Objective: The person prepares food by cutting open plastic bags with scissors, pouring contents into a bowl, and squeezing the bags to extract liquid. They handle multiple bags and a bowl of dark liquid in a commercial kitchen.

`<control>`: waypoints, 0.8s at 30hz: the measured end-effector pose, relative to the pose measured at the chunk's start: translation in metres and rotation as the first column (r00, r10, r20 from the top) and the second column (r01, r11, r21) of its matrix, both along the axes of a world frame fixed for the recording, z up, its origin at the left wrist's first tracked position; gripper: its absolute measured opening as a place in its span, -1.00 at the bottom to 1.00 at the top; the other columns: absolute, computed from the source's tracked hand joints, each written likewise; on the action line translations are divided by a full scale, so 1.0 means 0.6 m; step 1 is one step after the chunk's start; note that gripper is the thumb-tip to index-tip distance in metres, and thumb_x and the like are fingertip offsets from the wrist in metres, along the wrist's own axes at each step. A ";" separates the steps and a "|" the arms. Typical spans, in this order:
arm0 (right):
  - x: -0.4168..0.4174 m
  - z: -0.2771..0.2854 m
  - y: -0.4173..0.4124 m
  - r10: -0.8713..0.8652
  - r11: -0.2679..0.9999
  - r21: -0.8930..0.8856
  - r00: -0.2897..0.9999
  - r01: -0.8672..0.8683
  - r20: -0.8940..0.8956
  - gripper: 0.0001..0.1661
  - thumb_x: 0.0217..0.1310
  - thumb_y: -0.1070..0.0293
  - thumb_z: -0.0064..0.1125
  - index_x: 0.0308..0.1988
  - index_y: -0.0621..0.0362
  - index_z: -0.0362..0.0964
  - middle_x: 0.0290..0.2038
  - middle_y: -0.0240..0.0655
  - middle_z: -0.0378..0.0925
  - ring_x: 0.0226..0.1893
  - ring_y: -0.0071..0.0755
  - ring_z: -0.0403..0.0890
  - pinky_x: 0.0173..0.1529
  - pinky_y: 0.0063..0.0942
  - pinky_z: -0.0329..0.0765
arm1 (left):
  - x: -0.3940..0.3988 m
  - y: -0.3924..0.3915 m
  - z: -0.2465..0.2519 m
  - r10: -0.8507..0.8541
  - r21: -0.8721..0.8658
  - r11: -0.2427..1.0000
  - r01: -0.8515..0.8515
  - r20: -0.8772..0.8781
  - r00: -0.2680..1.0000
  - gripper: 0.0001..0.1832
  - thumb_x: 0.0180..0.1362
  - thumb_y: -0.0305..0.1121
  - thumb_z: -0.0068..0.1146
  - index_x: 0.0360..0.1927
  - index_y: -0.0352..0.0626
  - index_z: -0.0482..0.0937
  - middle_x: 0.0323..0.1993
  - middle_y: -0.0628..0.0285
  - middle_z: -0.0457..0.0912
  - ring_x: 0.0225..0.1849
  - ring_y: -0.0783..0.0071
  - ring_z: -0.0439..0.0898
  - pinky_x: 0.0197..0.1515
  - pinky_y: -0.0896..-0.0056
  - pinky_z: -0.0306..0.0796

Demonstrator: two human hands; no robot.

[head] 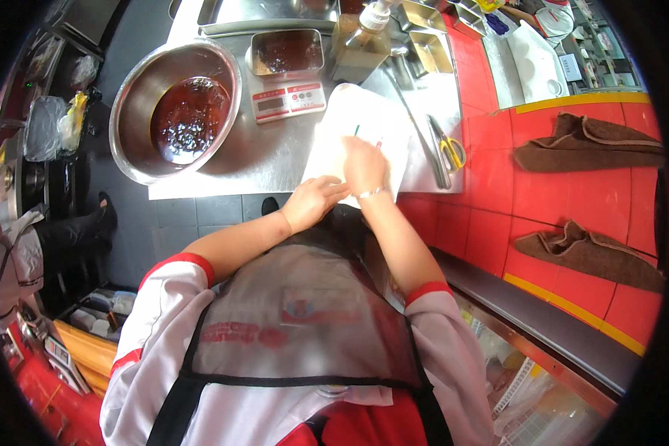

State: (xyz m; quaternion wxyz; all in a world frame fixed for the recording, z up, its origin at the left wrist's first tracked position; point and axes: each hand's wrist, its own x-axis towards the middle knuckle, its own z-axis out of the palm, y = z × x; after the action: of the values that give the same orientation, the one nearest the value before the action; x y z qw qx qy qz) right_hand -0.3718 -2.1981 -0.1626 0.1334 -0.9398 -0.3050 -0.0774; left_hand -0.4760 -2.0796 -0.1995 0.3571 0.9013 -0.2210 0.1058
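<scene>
A white sheet or bag (323, 145), overexposed in the glare, lies at the front edge of the steel table. On it rests my right hand (363, 161), curled, blurred and with a band at the wrist; whether something is in its fingers cannot be made out. My left hand (314, 200) is beside it at the sheet's lower edge, fingers extended towards the right wrist, holding nothing visible. Beyond the sheet, a digital kitchen scale (289, 102) stands near a rectangular metal tin (287, 53) of dark red-brown liquid. A large steel bowl (128, 120) at left holds similar liquid.
Right of the sheet lie yellow-handled scissors (452, 154) and a long metal utensil (438, 167). A pump bottle (359, 47) and metal tins (430, 51) stand further back. Brown cloths (585, 150) lie on red tiles at right. Other people are at far left and upper right.
</scene>
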 end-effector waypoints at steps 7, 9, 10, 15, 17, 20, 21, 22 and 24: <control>0.043 -0.028 -0.015 -0.076 0.994 0.079 0.994 0.069 0.081 -0.79 0.06 0.45 -0.04 -0.29 0.10 0.52 -0.39 -0.29 0.54 -0.38 -0.19 0.59 -0.30 -0.27 0.51 | -0.002 -0.013 0.005 0.017 -0.007 1.000 -0.017 -0.020 1.000 -0.65 -0.04 -0.48 0.16 -0.10 -0.09 0.58 -0.06 0.34 0.60 0.01 0.27 0.49 -0.07 0.28 0.46; 0.067 -0.034 -0.013 -0.086 0.994 0.081 0.991 0.078 0.103 -0.80 0.08 0.44 -0.04 -0.30 0.10 0.52 -0.40 -0.29 0.54 -0.40 -0.19 0.59 -0.32 -0.27 0.51 | -0.005 -0.013 0.012 0.018 -0.006 1.000 -0.018 -0.031 0.999 -0.65 -0.04 -0.49 0.16 -0.10 -0.09 0.58 -0.06 0.34 0.60 0.00 0.27 0.49 -0.07 0.27 0.47; 0.052 -0.019 -0.005 -0.105 0.993 -0.040 0.991 0.108 0.080 -0.82 0.08 0.43 -0.03 -0.31 0.11 0.51 -0.42 -0.29 0.53 -0.40 -0.18 0.59 -0.33 -0.28 0.51 | -0.006 -0.013 0.016 0.026 -0.009 1.000 -0.026 -0.034 0.999 -0.64 -0.04 -0.49 0.16 -0.09 -0.09 0.58 -0.05 0.35 0.59 0.00 0.27 0.49 -0.07 0.27 0.47; -0.030 0.009 -0.022 -0.040 0.995 -0.095 0.998 0.035 -0.045 -0.82 0.06 0.42 -0.02 -0.32 0.11 0.52 -0.42 -0.29 0.53 -0.34 -0.20 0.58 -0.29 -0.29 0.49 | -0.010 -0.015 0.004 -0.011 0.023 1.000 0.013 -0.096 0.995 -0.61 -0.06 -0.54 0.14 -0.07 -0.08 0.57 -0.03 0.37 0.58 0.00 0.25 0.49 -0.07 0.28 0.47; -0.005 -0.002 -0.037 -0.073 0.997 -0.013 0.997 0.074 0.027 -0.81 0.05 0.42 -0.02 -0.31 0.10 0.52 -0.41 -0.29 0.53 -0.32 -0.22 0.58 -0.26 -0.29 0.48 | -0.010 -0.024 0.019 0.015 -0.019 1.000 -0.017 -0.106 0.994 -0.60 -0.07 -0.56 0.14 -0.08 -0.09 0.58 -0.04 0.37 0.59 -0.01 0.26 0.49 -0.06 0.29 0.47; 0.041 -0.018 -0.066 -0.109 0.994 -0.005 0.994 0.109 0.003 -0.78 0.05 0.41 -0.02 -0.27 0.09 0.51 -0.31 -0.31 0.55 -0.30 -0.25 0.58 -0.20 -0.27 0.47 | -0.004 -0.029 0.031 0.036 -0.025 0.999 -0.039 -0.115 0.993 -0.66 -0.05 -0.54 0.13 -0.12 -0.11 0.59 -0.06 0.36 0.59 -0.03 0.28 0.50 -0.05 0.30 0.48; 0.021 -0.005 -0.069 -0.068 0.997 -0.048 0.996 0.065 -0.061 -0.77 0.05 0.41 -0.02 -0.25 0.10 0.51 -0.29 -0.31 0.55 -0.29 -0.25 0.58 -0.20 -0.27 0.46 | -0.003 -0.029 0.032 0.053 -0.020 0.998 -0.056 -0.121 0.991 -0.69 -0.04 -0.53 0.13 -0.15 -0.12 0.60 -0.06 0.36 0.59 -0.04 0.29 0.51 -0.05 0.31 0.48; -0.011 0.012 -0.076 -0.028 0.996 -0.093 0.991 0.016 -0.129 -0.76 0.04 0.41 -0.01 -0.24 0.11 0.51 -0.28 -0.32 0.55 -0.29 -0.24 0.58 -0.20 -0.26 0.46 | -0.005 -0.030 0.031 0.058 -0.023 0.998 -0.062 -0.155 0.986 -0.67 -0.05 -0.54 0.14 -0.13 -0.10 0.60 -0.04 0.36 0.59 -0.03 0.29 0.50 -0.04 0.31 0.48; -0.049 0.012 -0.097 0.030 0.999 0.031 0.992 -0.026 -0.123 -0.73 0.05 0.41 -0.02 -0.21 0.14 0.51 -0.25 -0.33 0.56 -0.22 -0.22 0.57 -0.16 -0.25 0.44 | -0.004 -0.031 0.028 0.058 -0.036 0.997 -0.068 -0.220 0.974 -0.63 -0.06 -0.55 0.15 -0.10 -0.06 0.60 -0.01 0.37 0.58 -0.02 0.30 0.50 -0.02 0.33 0.47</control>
State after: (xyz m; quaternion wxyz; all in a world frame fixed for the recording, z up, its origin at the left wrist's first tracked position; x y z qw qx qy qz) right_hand -0.4010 -2.2560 -0.1553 0.1670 -0.9363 -0.3081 -0.0219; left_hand -0.4784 -2.0979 -0.1830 0.3950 0.9062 -0.1493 0.0219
